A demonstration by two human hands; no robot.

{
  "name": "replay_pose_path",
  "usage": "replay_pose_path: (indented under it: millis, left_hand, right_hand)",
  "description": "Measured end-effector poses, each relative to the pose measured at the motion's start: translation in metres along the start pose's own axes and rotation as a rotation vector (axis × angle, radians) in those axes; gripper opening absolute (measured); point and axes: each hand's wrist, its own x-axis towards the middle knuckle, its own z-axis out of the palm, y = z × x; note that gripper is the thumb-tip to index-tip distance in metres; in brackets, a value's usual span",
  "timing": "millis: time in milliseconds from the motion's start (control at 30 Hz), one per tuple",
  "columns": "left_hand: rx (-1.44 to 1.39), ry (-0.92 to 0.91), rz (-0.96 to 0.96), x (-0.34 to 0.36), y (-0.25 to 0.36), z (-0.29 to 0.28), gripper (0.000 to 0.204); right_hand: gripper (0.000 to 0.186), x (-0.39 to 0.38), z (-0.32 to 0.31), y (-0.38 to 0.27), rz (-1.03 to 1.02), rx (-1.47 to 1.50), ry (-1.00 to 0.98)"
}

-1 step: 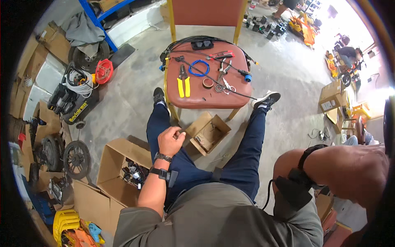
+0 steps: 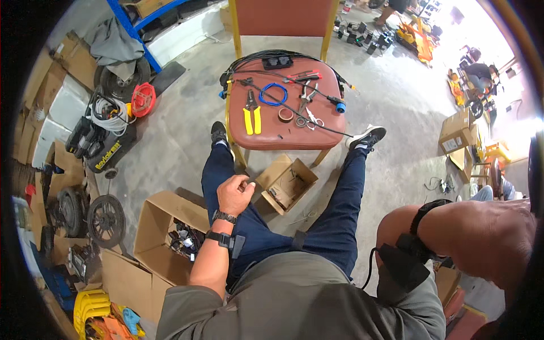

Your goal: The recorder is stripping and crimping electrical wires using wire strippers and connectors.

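My left hand (image 2: 236,194) hangs over my left thigh, its fingers curled; what they hold, if anything, is hidden. My right hand (image 2: 493,226) is raised close at the right edge, its fingers out of sight. Ahead of me, a red padded chair (image 2: 286,139) carries yellow wire strippers (image 2: 253,119), a blue wire coil (image 2: 273,94), metal pliers (image 2: 306,96), scissors (image 2: 315,120), a red-handled tool (image 2: 303,75), a tape roll (image 2: 286,115) and black cables (image 2: 340,106). A small open cardboard box (image 2: 300,184) sits between my legs, below the chair.
A larger box of wiring (image 2: 164,209) stands left of me, beside wheels (image 2: 106,221), a black machine (image 2: 99,147) and a blue shelf frame (image 2: 133,25). At right are cartons (image 2: 456,133), a crouching person (image 2: 479,73) and orange parts (image 2: 416,37); another person's legs (image 2: 391,14) show behind.
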Motion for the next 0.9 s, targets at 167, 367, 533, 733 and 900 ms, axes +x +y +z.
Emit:
replay_pose_path:
  millis: [167,367,533,733,900]
  left_hand:
    - [0.031,0.007,0.096,-0.004,-0.013,0.009,0.013]
    - [0.031,0.003,0.03,-0.007,-0.004,0.001,0.017]
    - [0.016,-0.003,0.005,-0.009,-0.002,0.001,0.018]
    - [0.006,-0.012,-0.028,-0.009,-0.006,0.005,0.019]
    - [-0.007,0.002,-0.021,-0.009,-0.005,0.0,0.018]
  right_hand:
    - [0.018,-0.01,0.021,-0.013,0.012,-0.116,0.012]
    - [0.018,-0.029,0.034,-0.029,0.012,-0.118,0.12]
    - [0.018,-0.044,0.039,-0.028,-0.01,-0.147,0.183]
    - [0.018,-0.024,0.038,0.001,-0.01,-0.175,0.26]
    - [0.018,-0.058,0.047,-0.026,0.004,-0.169,0.314]
